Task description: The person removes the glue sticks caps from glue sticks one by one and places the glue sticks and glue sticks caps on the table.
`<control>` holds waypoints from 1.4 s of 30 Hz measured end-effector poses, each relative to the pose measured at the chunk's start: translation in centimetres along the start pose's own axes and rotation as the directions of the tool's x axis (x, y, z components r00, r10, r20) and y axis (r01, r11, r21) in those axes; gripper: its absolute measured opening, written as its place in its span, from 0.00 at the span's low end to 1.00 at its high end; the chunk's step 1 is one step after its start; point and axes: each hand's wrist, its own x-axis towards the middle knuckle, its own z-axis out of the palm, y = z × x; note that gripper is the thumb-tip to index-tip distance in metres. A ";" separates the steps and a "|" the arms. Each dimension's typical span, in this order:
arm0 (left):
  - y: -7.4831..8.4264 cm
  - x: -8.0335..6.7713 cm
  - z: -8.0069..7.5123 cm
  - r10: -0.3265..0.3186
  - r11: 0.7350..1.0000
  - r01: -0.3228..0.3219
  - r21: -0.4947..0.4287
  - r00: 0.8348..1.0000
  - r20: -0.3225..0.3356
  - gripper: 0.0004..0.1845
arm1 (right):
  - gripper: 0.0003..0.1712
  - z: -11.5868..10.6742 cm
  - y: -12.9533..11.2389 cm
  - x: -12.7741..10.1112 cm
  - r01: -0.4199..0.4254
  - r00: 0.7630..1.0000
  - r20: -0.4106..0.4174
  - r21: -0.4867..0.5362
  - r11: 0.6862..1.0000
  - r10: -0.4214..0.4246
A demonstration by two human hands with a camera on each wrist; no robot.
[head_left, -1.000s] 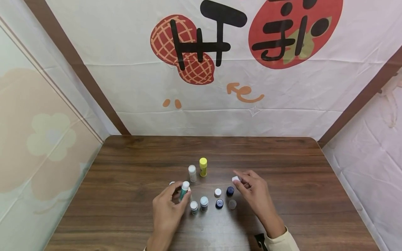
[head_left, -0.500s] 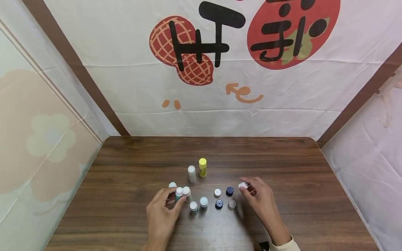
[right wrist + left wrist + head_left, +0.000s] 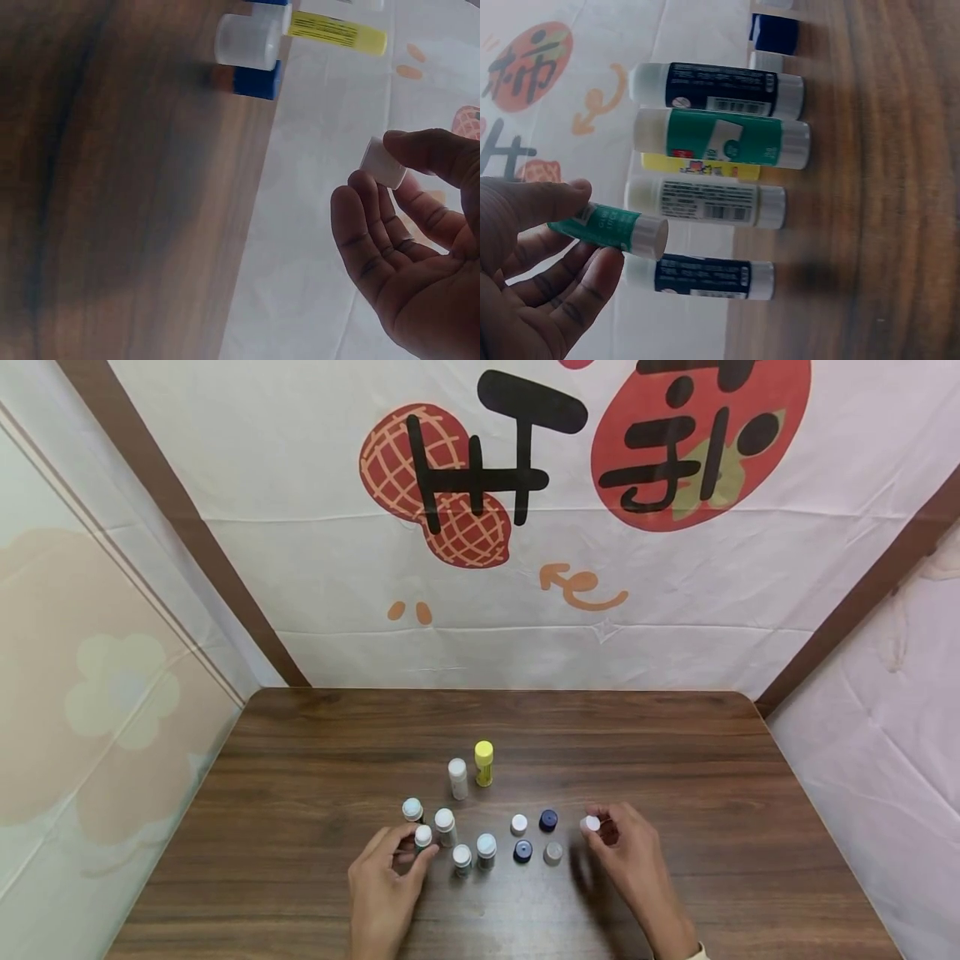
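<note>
My left hand pinches a green glue stick between thumb and fingers, its white base apart from the table in the left wrist view. Close by stand several uncapped glue sticks: a dark blue one, another green one, a white one and another dark blue one. At the right, my right hand holds a small white cap by thumb and fingertips above the table. Between the hands lie loose caps: a white one, dark blue ones and a translucent one.
Farther back on the wooden table stand a yellow glue stick and a whitish one. A printed white cloth hangs behind the table's far edge.
My left hand has lowered the green glue stick toward the left end of the group. My right hand has moved right and nearer to me, still holding the white cap.
</note>
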 end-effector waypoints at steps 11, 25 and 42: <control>-1.7 -1.1 0.9 -0.048 0.998 0.049 -0.031 0.998 0.032 0.19 | 0.16 2.1 1.2 -1.2 0.029 0.999 0.028 -0.135 0.990 -0.025; -3.2 -1.9 2.1 -0.085 0.996 0.084 0.006 0.994 0.071 0.19 | 0.12 3.9 1.8 -1.1 0.009 0.991 0.129 -0.184 0.983 0.015; -3.3 -1.5 2.5 -0.218 0.976 0.212 0.049 0.958 0.184 0.15 | 0.11 4.7 1.5 -0.5 0.023 0.978 0.208 -0.236 0.972 0.027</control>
